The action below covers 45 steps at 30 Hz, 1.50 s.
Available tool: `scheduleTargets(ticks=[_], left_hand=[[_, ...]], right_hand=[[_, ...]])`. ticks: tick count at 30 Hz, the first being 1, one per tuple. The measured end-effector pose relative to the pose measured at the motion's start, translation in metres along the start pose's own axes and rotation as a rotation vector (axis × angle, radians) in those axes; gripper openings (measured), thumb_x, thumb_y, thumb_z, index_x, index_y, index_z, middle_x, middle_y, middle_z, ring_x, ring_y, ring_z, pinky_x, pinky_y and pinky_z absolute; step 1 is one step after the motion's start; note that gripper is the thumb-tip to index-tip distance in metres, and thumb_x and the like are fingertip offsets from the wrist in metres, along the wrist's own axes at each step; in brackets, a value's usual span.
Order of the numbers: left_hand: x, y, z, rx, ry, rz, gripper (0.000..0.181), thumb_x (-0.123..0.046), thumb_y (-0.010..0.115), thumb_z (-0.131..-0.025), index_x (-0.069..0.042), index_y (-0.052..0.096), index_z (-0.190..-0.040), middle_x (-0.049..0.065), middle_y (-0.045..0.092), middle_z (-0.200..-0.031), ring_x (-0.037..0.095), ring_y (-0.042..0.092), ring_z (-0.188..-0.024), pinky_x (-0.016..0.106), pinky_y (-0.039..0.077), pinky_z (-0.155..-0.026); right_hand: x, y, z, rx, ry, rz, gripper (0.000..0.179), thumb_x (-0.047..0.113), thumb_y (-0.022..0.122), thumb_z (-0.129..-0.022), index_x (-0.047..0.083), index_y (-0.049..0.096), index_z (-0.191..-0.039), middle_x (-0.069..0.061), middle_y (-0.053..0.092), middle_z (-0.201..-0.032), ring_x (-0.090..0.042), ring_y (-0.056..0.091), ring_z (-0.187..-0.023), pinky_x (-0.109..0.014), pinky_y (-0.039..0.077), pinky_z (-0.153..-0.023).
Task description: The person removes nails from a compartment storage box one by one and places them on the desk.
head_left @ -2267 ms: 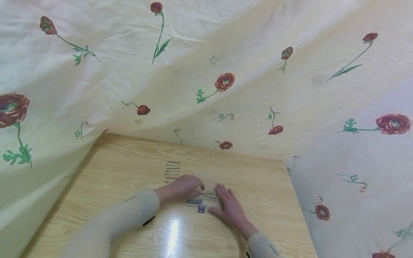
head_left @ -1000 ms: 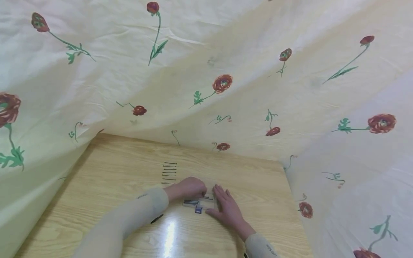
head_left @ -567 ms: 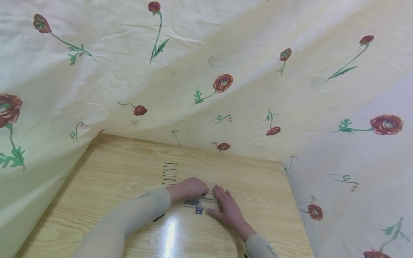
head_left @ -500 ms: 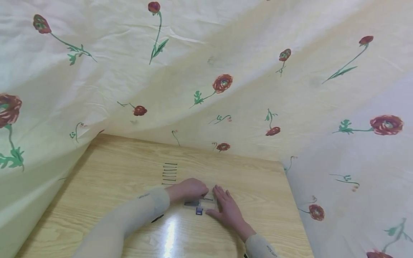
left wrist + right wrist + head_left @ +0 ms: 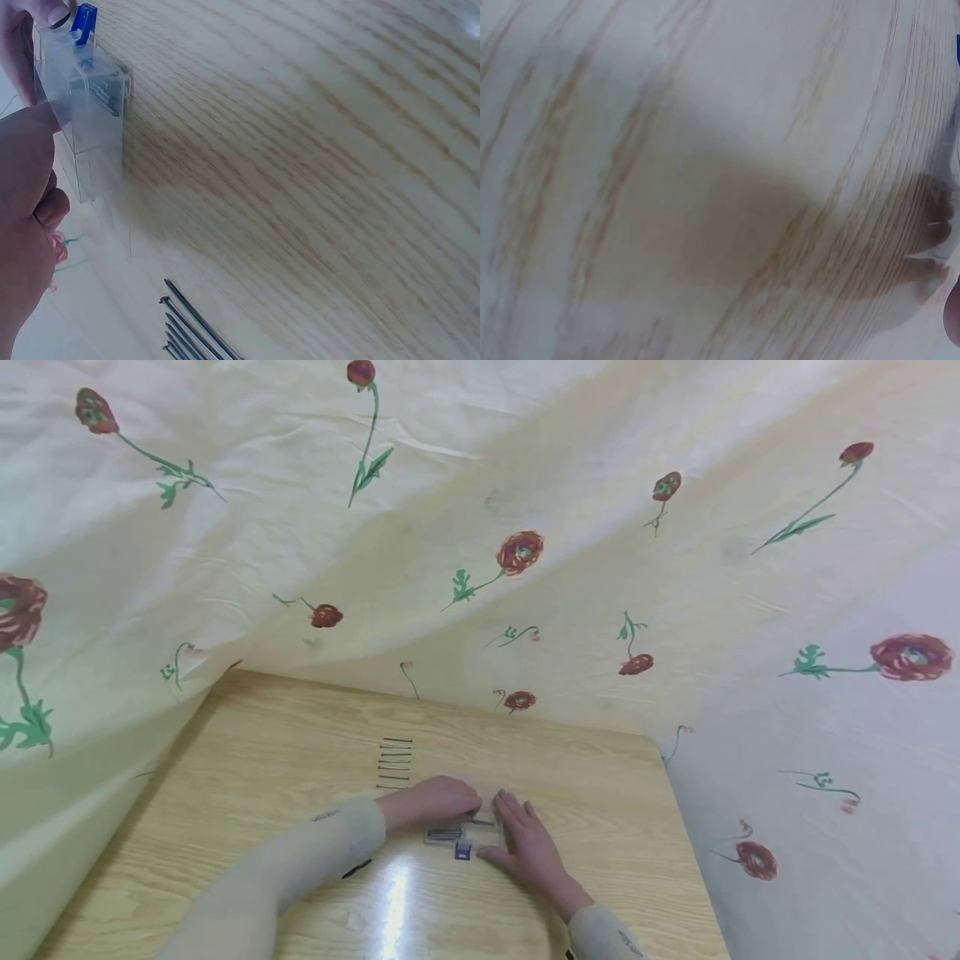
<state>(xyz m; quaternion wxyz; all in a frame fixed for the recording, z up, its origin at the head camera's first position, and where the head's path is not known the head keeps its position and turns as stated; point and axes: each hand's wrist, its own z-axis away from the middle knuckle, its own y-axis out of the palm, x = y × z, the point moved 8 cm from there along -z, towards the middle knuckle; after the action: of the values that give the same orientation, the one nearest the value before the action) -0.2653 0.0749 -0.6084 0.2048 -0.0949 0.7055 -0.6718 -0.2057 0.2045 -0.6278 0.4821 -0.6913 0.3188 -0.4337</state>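
A small clear plastic box [image 5: 465,835] with a blue clasp [image 5: 462,852] lies on the wooden table [image 5: 285,752] between my hands, dark nails [image 5: 445,834] showing inside it. My left hand [image 5: 441,798] is curled over its far side, thumb and fingers [image 5: 34,127] against the box wall [image 5: 86,112]. My right hand [image 5: 525,843] lies flat beside the box with straight fingers, its thumb by the blue clasp [image 5: 84,19]. The right wrist view is blurred and shows mostly bare wood [image 5: 705,187].
A row of several loose nails [image 5: 394,763] lies just beyond my left hand, also in the left wrist view as nails [image 5: 195,330]. A floral cloth [image 5: 525,568] hangs around the table's far and side edges. A small dark object [image 5: 355,868] lies under my left sleeve.
My left hand has crept a little to the right over the box and covers most of the nail that lay between the hands. The right hand has hardly moved.
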Motion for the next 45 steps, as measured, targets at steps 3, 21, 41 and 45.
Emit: scheduleTargets(ticks=[3,21,41,45], left_hand=[[0.002,-0.002,0.002,-0.001,-0.018,0.039,0.007,-0.025,0.066,-0.106,-0.022,0.071,-0.104,-0.011,0.069,-0.092,0.004,0.063,-0.082,0.018,0.055,-0.079],[0.042,-0.051,0.057,-0.111,-0.188,0.183,0.005,-0.019,0.071,-0.102,-0.017,0.073,-0.099,-0.006,0.074,-0.096,0.010,0.069,-0.087,0.027,0.060,-0.083],[0.088,-0.032,0.140,-0.177,-0.317,0.204,0.009,-0.010,0.076,-0.096,-0.016,0.071,-0.091,-0.007,0.067,-0.084,0.008,0.062,-0.076,0.028,0.058,-0.072],[0.091,-0.021,0.145,-0.217,-0.335,0.238,0.014,-0.009,0.075,-0.096,-0.017,0.070,-0.086,-0.009,0.064,-0.079,0.005,0.057,-0.070,0.027,0.056,-0.067]], right_hand=[[0.000,0.001,0.000,0.009,0.011,-0.005,0.096,0.060,0.076,-0.092,0.000,0.044,-0.160,-0.016,0.042,-0.167,-0.034,0.039,-0.155,-0.056,0.025,-0.128],[0.001,0.000,0.001,0.036,0.057,-0.021,0.099,0.060,0.077,-0.092,0.003,0.039,-0.163,-0.013,0.037,-0.169,-0.031,0.037,-0.157,-0.053,0.022,-0.129],[0.003,-0.003,-0.003,0.037,0.056,-0.036,0.097,0.057,0.077,-0.093,0.000,0.040,-0.161,-0.017,0.039,-0.168,-0.035,0.037,-0.156,-0.056,0.022,-0.129],[0.004,-0.003,-0.005,0.031,0.048,-0.031,0.097,0.056,0.078,-0.092,-0.001,0.040,-0.161,-0.017,0.039,-0.168,-0.035,0.037,-0.156,-0.057,0.023,-0.129]])
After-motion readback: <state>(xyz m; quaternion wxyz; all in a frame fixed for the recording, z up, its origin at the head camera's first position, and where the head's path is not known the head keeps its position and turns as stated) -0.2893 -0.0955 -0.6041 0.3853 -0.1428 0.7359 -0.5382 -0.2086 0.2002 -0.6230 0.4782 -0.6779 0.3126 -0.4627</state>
